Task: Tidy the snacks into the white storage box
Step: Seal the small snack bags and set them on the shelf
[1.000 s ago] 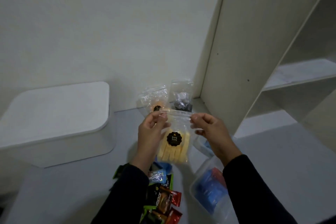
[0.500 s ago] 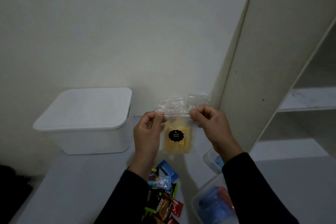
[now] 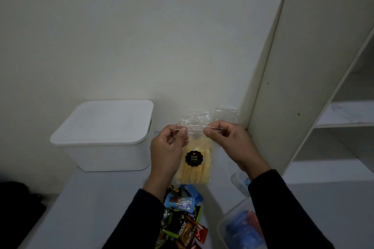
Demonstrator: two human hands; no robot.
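Above the pale grey tabletop (image 3: pixel 85 208), a clear zip bag of yellow stick snacks with a round black label (image 3: pixel 195 164) hangs upright, pinched at its top strip by the left hand (image 3: pixel 169 147) and the right hand (image 3: pixel 232 143). Left of it sits the white lidded plastic storage box (image 3: pixel 105 135), lid on. Below lie loose wrapped sweets (image 3: pixel 182 220). Right, a clear plastic tub (image 3: pixel 224 226) holds blue and red packets.

clear snack bag (image 3: pixel 196 164) held upright, lidded white box (image 3: pixel 105 135)
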